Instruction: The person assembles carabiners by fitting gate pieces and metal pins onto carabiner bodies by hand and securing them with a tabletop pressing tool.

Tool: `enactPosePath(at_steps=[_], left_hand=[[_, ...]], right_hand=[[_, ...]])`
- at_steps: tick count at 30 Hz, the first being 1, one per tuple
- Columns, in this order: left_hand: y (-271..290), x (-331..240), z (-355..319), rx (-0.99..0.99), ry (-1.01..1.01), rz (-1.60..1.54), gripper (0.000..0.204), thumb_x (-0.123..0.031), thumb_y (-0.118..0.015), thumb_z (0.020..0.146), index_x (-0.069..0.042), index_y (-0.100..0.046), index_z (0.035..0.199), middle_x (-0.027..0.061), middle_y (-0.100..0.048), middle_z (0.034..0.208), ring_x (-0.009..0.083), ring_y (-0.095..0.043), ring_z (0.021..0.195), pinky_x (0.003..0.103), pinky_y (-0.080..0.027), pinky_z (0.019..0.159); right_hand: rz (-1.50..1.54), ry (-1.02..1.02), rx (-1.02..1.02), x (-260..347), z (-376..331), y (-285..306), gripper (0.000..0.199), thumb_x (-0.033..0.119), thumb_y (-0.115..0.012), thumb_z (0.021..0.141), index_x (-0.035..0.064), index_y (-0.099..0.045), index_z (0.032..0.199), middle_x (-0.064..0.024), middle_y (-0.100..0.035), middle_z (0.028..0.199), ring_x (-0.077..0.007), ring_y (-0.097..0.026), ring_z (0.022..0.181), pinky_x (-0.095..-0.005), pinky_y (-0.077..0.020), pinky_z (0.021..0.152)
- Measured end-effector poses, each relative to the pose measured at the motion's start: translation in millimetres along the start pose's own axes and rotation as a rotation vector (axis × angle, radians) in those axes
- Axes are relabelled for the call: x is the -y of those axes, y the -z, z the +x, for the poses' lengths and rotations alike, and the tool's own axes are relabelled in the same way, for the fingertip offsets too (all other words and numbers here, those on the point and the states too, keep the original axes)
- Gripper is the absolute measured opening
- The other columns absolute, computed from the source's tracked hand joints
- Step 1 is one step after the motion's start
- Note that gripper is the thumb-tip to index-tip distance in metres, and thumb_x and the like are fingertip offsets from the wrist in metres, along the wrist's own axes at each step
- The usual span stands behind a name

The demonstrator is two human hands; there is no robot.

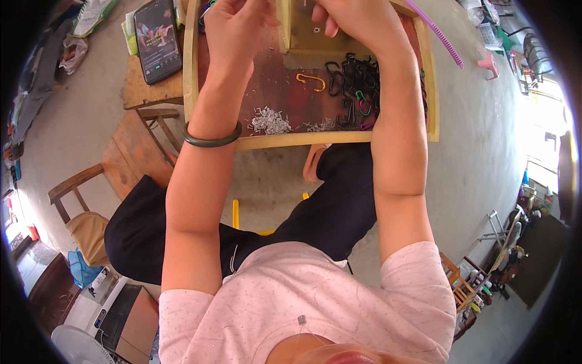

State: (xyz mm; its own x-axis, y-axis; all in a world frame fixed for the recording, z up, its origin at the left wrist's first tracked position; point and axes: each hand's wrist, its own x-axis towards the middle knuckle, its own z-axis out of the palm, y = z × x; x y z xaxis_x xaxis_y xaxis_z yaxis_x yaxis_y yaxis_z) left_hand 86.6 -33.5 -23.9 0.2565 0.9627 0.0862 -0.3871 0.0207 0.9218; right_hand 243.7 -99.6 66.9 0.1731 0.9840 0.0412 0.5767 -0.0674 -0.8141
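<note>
At the top edge, my left hand (241, 30) is curled with its fingers drawn together; the fingertips are cut off by the frame. Opposite it, my right hand (359, 19) has bent fingers, also partly out of view. Whatever either hand grips is hidden. Both are over a wood-rimmed tray (327, 141). Lying in it are an orange carabiner hook (311, 80), a heap of black carabiner hooks (350, 79) with a green carabiner (362, 102) among them, a pile of small silvery pins (270, 121) and a smaller pile of metal bits (321, 125).
A wooden divider (284, 27) stands inside the tray. Left of it, a phone (157, 41) with a lit screen rests on a wooden surface. A purple coiled strip (438, 33) crosses the tray's right rim. A wooden chair (130, 151) stands at my left, a pink stool (487, 64) farther right.
</note>
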Motion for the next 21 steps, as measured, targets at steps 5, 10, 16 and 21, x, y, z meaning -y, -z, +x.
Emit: enactPosePath(at_steps=[5, 10, 16, 21], left_hand=[[1, 2, 3, 0.017, 0.017, -0.006, 0.015, -0.018, -0.069, 0.1, -0.003, -0.07, 0.102, -0.001, -0.065, 0.078, 0.0066, -0.06, 0.065, 0.02, -0.046, 0.059], [4, 2, 5, -0.022, 0.048, 0.069, 0.017, -0.021, -0.069, 0.101, -0.004, -0.07, 0.1, -0.0013, -0.065, 0.077, 0.0051, -0.059, 0.063, 0.02, -0.044, 0.055], [14, -1, 12, -0.082, 0.0, 0.149, 0.015, -0.018, -0.066, 0.1, -0.004, -0.068, 0.097, -0.0011, -0.062, 0.074, 0.0071, -0.056, 0.06, 0.022, -0.042, 0.05], [13, -32, -15, -0.114, 0.003, 0.167, 0.017, -0.02, -0.065, 0.102, -0.004, -0.066, 0.098, 0.0013, -0.063, 0.078, 0.0086, -0.059, 0.066, 0.022, -0.045, 0.055]], right_hand=[[0.005, -0.028, 0.037, 1, 1, 4, 0.022, 0.01, -0.061, 0.099, -0.0051, -0.071, 0.113, -0.0121, -0.069, 0.068, -0.0162, -0.067, 0.054, -0.0292, -0.053, 0.051], [0.093, -0.03, -0.088, 15, -21, 7, 0.034, 0.009, -0.064, 0.096, -0.0039, -0.065, 0.127, -0.0113, -0.068, 0.066, -0.0218, -0.067, 0.055, -0.0323, -0.055, 0.055], [-1.01, 0.215, 0.072, -24, -73, -29, 0.013, 0.019, -0.069, 0.089, 0.009, -0.076, 0.091, -0.0091, -0.072, 0.088, -0.0332, -0.072, 0.082, -0.0425, -0.058, 0.068], [-1.085, 0.408, -0.046, -48, -101, -56, 0.006, 0.015, -0.071, 0.079, 0.0097, -0.071, 0.077, -0.0046, -0.065, 0.084, -0.0247, -0.071, 0.079, -0.0376, -0.0571, 0.064]])
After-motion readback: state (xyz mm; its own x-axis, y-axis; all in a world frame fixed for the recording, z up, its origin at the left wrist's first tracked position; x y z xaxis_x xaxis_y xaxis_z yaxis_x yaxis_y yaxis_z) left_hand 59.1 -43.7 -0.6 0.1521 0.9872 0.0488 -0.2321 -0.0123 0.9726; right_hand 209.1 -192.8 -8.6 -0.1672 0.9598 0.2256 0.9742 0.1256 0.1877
